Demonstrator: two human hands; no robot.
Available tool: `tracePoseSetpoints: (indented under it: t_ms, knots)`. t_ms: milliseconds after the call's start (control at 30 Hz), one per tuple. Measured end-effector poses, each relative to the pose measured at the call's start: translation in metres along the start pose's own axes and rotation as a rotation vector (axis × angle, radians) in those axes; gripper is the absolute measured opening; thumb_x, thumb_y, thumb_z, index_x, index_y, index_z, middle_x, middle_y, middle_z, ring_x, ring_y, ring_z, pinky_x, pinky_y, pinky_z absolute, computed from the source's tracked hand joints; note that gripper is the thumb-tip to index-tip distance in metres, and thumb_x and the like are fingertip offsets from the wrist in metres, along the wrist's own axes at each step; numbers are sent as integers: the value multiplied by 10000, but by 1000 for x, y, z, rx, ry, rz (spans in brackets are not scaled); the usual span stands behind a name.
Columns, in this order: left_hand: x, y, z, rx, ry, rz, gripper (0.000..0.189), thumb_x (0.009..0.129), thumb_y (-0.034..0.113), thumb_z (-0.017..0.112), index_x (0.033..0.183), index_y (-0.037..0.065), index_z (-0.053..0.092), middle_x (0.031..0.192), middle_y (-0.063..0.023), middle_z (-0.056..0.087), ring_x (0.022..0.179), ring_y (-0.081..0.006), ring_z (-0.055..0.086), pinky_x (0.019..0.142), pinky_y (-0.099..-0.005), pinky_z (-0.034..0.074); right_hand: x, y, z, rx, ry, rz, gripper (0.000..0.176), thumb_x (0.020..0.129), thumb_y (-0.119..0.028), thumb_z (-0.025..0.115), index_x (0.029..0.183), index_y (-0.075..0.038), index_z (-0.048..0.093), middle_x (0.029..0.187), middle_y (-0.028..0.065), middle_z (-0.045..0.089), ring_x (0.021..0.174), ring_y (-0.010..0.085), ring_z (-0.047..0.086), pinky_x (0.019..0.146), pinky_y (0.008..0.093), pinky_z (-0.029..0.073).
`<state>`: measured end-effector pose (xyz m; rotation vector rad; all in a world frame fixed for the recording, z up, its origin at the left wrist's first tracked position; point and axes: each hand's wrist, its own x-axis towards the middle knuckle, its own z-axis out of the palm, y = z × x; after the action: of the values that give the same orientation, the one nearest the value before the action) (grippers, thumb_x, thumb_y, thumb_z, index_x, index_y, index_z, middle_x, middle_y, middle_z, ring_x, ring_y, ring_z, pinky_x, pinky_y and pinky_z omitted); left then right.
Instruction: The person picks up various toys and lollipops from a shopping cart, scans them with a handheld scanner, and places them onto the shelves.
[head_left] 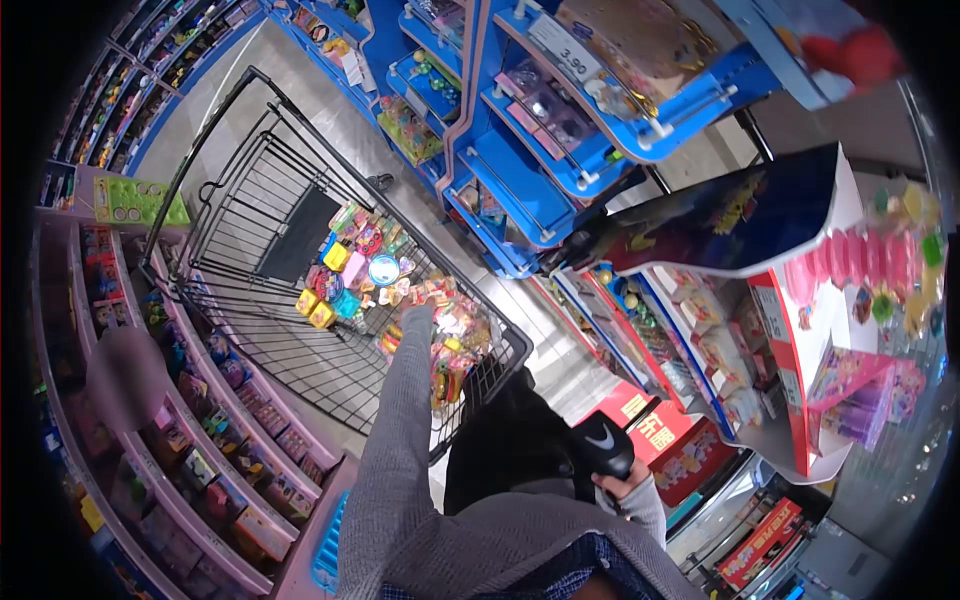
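A black wire shopping cart (500, 372) stands before me. In its basket lies a heap of small colourful packaged goods, among them a round blue-and-white item (383, 270), yellow packs (338, 257) and a teal piece (346, 304). My left arm, in a grey ribbed sleeve, reaches down into the cart, and my left hand (418, 296) is among the clear-wrapped packages (455, 325); its fingers blend in with them. Close to my body, my right hand (626, 481) is closed round the lower end of a rounded black item with a white swoosh (601, 446).
Curved pink shelves (215, 440) full of small packaged toys run along the left. Blue shelf racks (525, 190) with price tags stand ahead. To the right is a red-and-white display stand (790, 370) with hanging pink goods. A red box (765, 543) sits at lower right.
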<state>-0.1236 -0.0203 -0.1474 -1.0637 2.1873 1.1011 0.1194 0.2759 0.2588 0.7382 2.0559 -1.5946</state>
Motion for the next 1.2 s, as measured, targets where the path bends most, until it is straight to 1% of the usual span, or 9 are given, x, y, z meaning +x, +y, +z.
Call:
tracePoseSetpoints:
  t_ms: [100, 267, 400, 500, 733, 833, 1067, 1167, 1200]
  knots:
    - [-7, 30, -7, 283, 43, -117, 791, 621, 472, 625, 1228, 66, 321, 1125, -216, 458, 1064, -322, 431, 869, -366, 354, 0, -2, 5, -7, 17, 96, 289, 619, -76, 639, 890, -7, 564, 765, 56, 602, 706, 128, 561, 672, 258, 437]
    - [4, 40, -9, -31, -30, -13, 475, 589, 330, 730, 884, 65, 469, 690, -62, 525, 532, -154, 489, 492, -307, 425, 4, 0, 13, 54, 103, 280, 256, 614, -81, 641, 854, -16, 581, 753, 37, 603, 686, 114, 556, 655, 252, 434]
    - [28, 25, 12, -159, -89, -62, 388, 568, 263, 764, 711, 114, 436, 546, -27, 469, 372, -138, 396, 347, -323, 342, 7, -9, 21, -2, 139, 246, 269, 614, -78, 643, 868, -17, 577, 756, 36, 604, 688, 113, 556, 661, 250, 435]
    - [38, 8, 22, -267, -56, 143, 398, 545, 288, 776, 688, 111, 449, 556, -17, 477, 414, -135, 419, 401, -300, 375, 8, -9, 25, 12, 146, 223, 234, 622, -52, 640, 843, -29, 564, 660, 15, 574, 540, 96, 532, 519, 220, 425]
    - [109, -45, 63, 106, -115, 104, 479, 533, 257, 777, 836, 89, 447, 792, -73, 524, 698, -161, 513, 608, -280, 431, 2, -10, 24, -75, 134, 167, 246, 607, -74, 665, 827, -27, 566, 688, 9, 582, 636, 106, 547, 604, 237, 429]
    - [59, -3, 33, -262, -131, 165, 433, 585, 179, 732, 899, 63, 456, 924, -97, 514, 798, -195, 523, 704, -300, 429, 4, -18, 27, -57, 140, 211, 251, 605, -72, 669, 829, -24, 567, 702, 11, 585, 649, 105, 548, 613, 240, 432]
    - [29, 9, 5, -125, -219, 361, 574, 670, 42, 549, 1208, 69, 354, 954, -189, 551, 877, -284, 536, 716, -352, 426, 1, 14, 15, -89, 29, 194, 439, 601, -112, 667, 1009, -21, 532, 870, 59, 591, 817, 138, 551, 758, 265, 421]
    - [-3, 15, -6, -102, 68, 402, 539, 689, 45, 527, 1202, 72, 365, 905, -187, 567, 785, -268, 562, 682, -346, 433, 2, 18, 12, -118, 13, 209, 426, 596, -106, 669, 993, -24, 540, 863, 51, 591, 819, 138, 548, 759, 262, 419]
    - [4, 16, -4, -78, -10, 125, 341, 777, 101, 490, 1116, 81, 458, 882, -89, 570, 896, -142, 518, 714, -317, 429, 2, 12, 13, -81, 15, 204, 392, 596, -92, 667, 965, -28, 553, 849, 41, 590, 806, 136, 547, 752, 260, 419]
